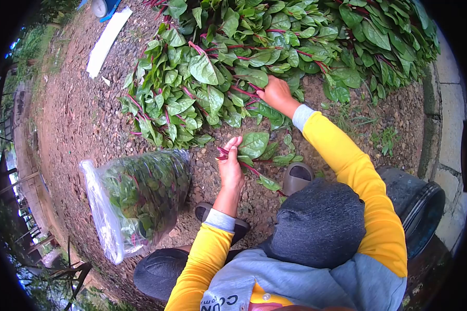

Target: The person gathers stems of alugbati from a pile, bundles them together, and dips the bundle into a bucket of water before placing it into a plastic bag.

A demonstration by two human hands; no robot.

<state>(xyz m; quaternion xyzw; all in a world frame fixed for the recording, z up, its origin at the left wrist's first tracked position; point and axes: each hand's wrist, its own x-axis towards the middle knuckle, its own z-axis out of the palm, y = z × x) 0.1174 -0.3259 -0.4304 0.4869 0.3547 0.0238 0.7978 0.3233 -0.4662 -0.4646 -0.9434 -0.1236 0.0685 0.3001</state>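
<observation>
My left hand [231, 168] is closed round the lower ends of a few red Malabar spinach stems [254, 145], whose broad green leaves spread to the right, above the ground. Farther forward, my right hand [277, 96] pinches a red stem at the near edge of a big pile of Malabar spinach [207, 70]. Leaves hide part of what its fingers grip. To the left of my left hand stands a clear plastic bag [145, 192] filled with the same kind of leafy stems.
The pile stretches across the far side of the gravelly ground [78, 109]. A white strip [109, 41] lies at the far left, near a blue object with a round dial [99, 8]. A dark bucket [415, 207] and a concrete edge [449, 103] are on the right.
</observation>
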